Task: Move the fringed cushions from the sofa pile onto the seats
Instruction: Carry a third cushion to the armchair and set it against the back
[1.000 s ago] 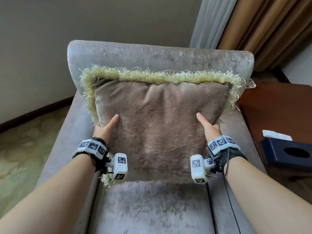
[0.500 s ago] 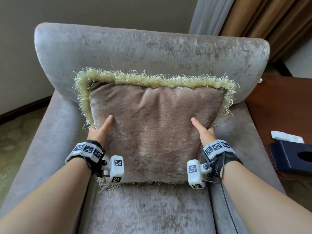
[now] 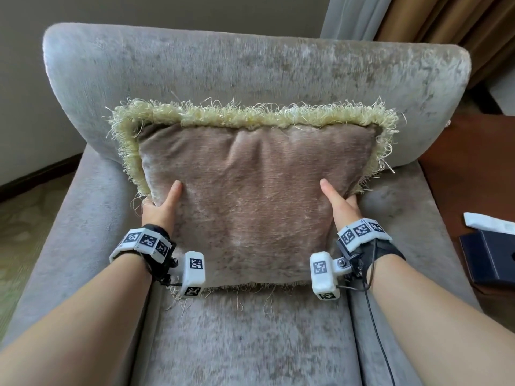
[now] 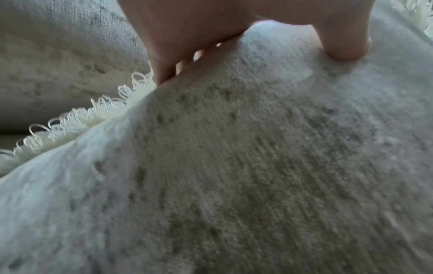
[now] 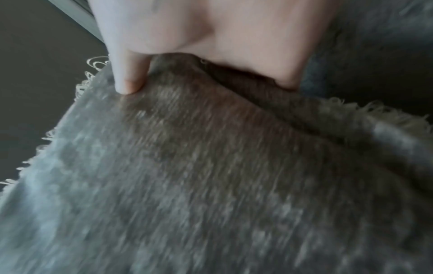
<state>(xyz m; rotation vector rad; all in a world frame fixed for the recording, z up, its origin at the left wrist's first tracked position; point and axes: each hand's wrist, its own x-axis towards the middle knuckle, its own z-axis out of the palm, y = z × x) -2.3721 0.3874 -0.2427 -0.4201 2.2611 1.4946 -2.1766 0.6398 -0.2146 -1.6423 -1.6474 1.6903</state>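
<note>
A brown velvet cushion (image 3: pixel 250 207) with pale yellow-green fringe stands upright on the grey armchair seat (image 3: pixel 245 338), leaning toward the backrest (image 3: pixel 250 71). My left hand (image 3: pixel 160 207) grips its left edge, thumb on the front and fingers behind. My right hand (image 3: pixel 341 206) holds the right edge the same way. In the left wrist view the thumb and fingers of my left hand (image 4: pixel 246 55) pinch the cushion (image 4: pixel 234 176) beside its fringe. The right wrist view shows my right hand (image 5: pixel 199 74) pinching the cushion (image 5: pixel 211 176).
The armchair has padded arms (image 3: pixel 72 232) on both sides. A dark wooden side table (image 3: pixel 468 174) stands at the right, carrying a black tissue box (image 3: pixel 490 257) and a white item (image 3: pixel 487 222). Curtains (image 3: pixel 418 20) hang behind; patterned carpet (image 3: pixel 22 227) lies at left.
The cushion has come down and back from mid-air onto the seat against the backrest, both hands keeping their grip. My head has moved closer over the chair.
</note>
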